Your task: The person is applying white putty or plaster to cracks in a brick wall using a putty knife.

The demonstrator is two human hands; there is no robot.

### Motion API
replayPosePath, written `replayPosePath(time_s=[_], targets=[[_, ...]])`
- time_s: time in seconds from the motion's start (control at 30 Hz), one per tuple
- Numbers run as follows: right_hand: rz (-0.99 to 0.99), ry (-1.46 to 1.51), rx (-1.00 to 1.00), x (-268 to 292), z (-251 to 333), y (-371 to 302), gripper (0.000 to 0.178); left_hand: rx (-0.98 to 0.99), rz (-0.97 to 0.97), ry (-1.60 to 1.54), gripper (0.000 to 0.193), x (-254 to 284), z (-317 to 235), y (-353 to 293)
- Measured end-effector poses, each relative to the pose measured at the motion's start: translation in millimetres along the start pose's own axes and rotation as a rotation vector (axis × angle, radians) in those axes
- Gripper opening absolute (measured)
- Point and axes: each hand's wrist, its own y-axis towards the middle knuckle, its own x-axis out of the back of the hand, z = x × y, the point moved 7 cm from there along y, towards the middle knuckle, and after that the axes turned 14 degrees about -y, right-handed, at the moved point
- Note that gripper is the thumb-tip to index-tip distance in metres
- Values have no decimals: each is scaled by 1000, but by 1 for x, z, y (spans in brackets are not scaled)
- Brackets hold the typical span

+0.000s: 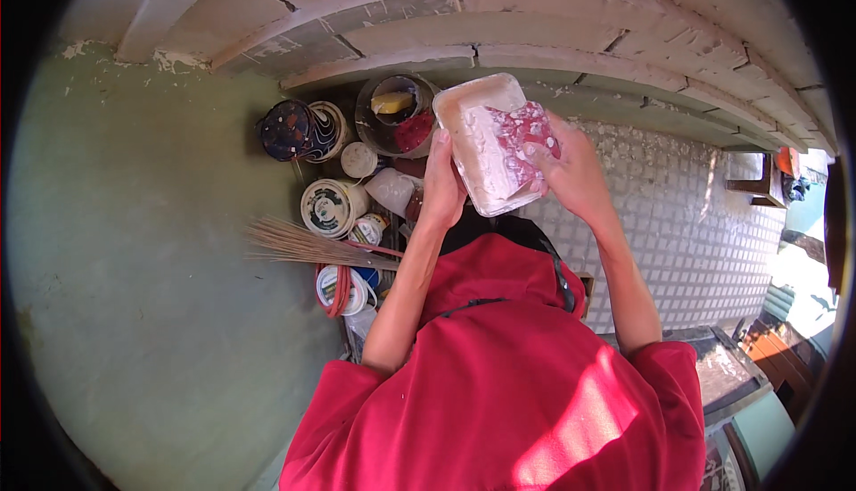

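My left hand (pixel 443 177) grips the left edge of a shallow rectangular cream-coloured tray (pixel 477 91), its thumb along the rim. White paste or powder (pixel 486 156) is smeared over the inside of the tray. From the right, my right hand (pixel 572 173) closes on a red, flat piece (pixel 526 130) spattered with white, which lies against the tray's right half. Whether this piece is a cloth, a sponge or a scraper I cannot tell. The tray is tilted and held up in front of my body.
On the left stand several paint buckets (pixel 330 206) and a grey basin (pixel 367 125) holding a pot with a yellow sponge (pixel 392 102). A twig broom (pixel 312 243) lies across the tubs. Beyond are a green wall (pixel 160 223), a block wall (pixel 571 5) and a tiled floor (pixel 678 214).
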Motion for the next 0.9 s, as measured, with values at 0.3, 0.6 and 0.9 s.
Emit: replayPosePath(time_s=[0.3,0.6,0.9], targets=[[130,134,-126,-16,-19,-14,31,-81,23,146,29,-6,19,-5],[223,563,-318,-29,-57,-5,32,22,-13,133,31,6,33,5],[197,669,-386,-56,-88,8,28,126,-152,-70,47,55,31,24]])
